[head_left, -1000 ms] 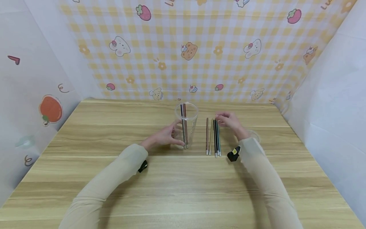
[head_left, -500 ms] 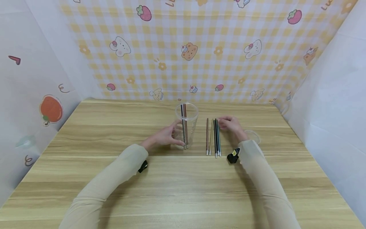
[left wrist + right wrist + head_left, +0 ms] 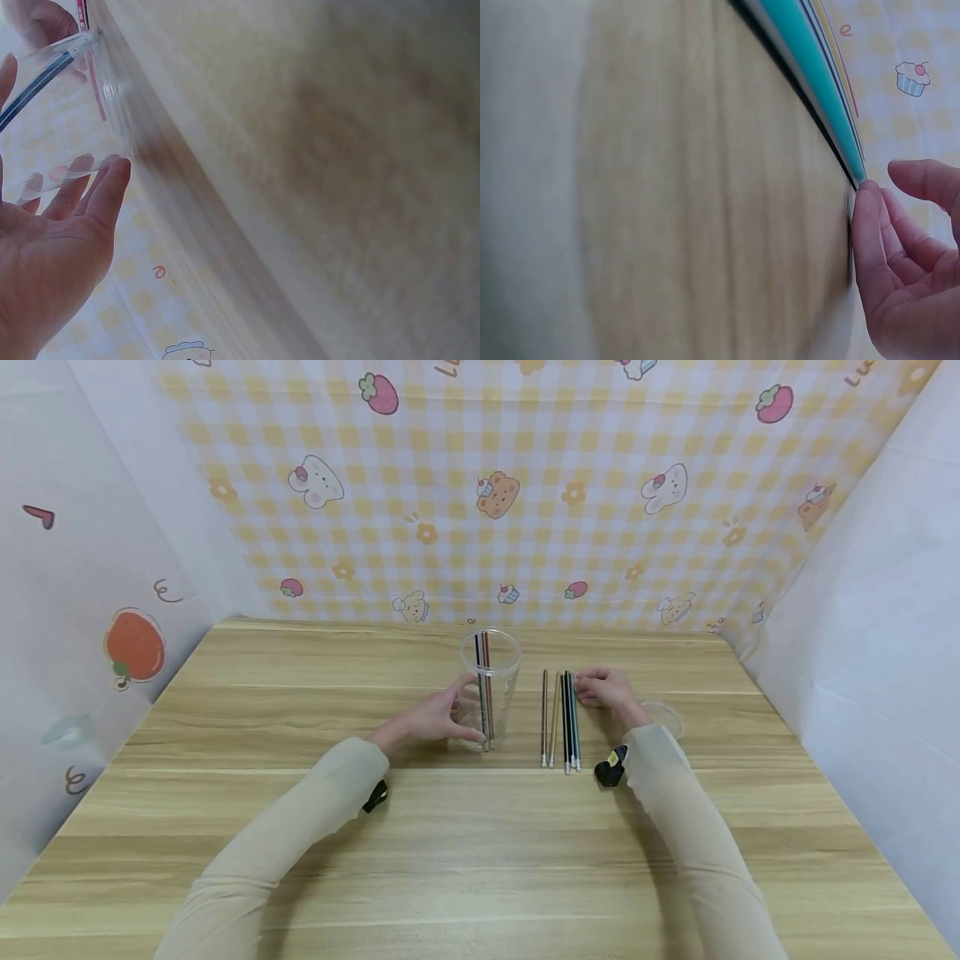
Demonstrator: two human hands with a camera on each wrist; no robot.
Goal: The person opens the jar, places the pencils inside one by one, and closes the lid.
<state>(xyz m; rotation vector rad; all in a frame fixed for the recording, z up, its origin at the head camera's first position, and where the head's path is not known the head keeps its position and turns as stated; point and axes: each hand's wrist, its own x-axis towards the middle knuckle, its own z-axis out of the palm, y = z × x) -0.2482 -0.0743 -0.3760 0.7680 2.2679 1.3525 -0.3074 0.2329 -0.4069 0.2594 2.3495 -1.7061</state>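
A tall clear plastic cup [image 3: 507, 693] stands upright on the table with a few pencils [image 3: 487, 693] leaning inside it. My left hand [image 3: 431, 717] holds the cup low on its left side, thumb in front and fingers behind. In the left wrist view, the fingertips lie against the clear wall. To the right of the cup, several pencils [image 3: 566, 727] lie side by side, eraser ends toward me. My right hand [image 3: 609, 691] is at their far right end. In the right wrist view, a fingertip meets the end of a teal pencil [image 3: 810, 56], the thumb held apart from it.
A clear round lid or ring [image 3: 667, 714] lies beside my right wrist. Behind the wooden table [image 3: 480, 860] hangs a yellow checked cloth [image 3: 450, 468], with pale sheets at both sides. Black wrist cameras [image 3: 611, 767] sit under the sleeves.
My right hand has shifted slightly right and toward me, from above the far pencil ends to beside the rightmost pencil. My left hand and the cup have stayed put.
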